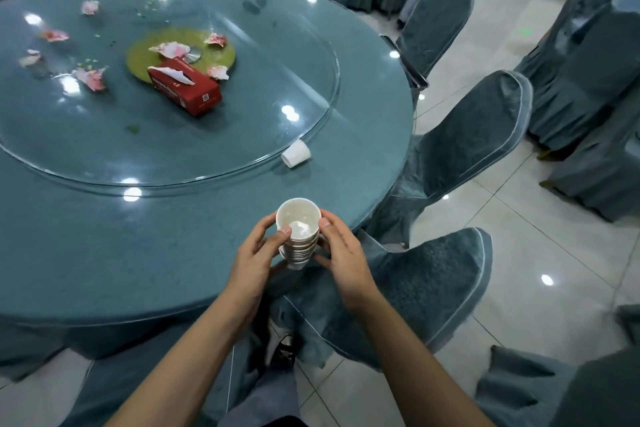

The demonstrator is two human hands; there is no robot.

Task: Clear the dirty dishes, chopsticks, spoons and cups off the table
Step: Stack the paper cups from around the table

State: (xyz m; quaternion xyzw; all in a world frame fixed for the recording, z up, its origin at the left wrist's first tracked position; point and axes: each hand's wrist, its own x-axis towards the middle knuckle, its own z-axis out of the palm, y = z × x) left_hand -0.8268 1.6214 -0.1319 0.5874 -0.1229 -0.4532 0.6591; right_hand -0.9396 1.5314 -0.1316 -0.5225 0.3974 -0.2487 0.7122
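Observation:
A stack of several white paper cups (pixel 298 229) is held over the near edge of the round table (pixel 104 246). My left hand (pixel 256 253) grips the stack from the left, thumb on the top cup's rim. My right hand (pixel 341 246) grips it from the right. One more white paper cup (pixel 295 153) lies on its side at the rim of the glass turntable (pixel 242 135), beyond the stack.
A red tissue box (pixel 185 86) and crumpled pink napkins (pixel 90 77) lie on the turntable with bits of food scrap. Chairs in teal covers (pixel 464 149) ring the table on the right; one stands right by my hands (pixel 415 288). Tiled floor (pixel 536 270) lies beyond them.

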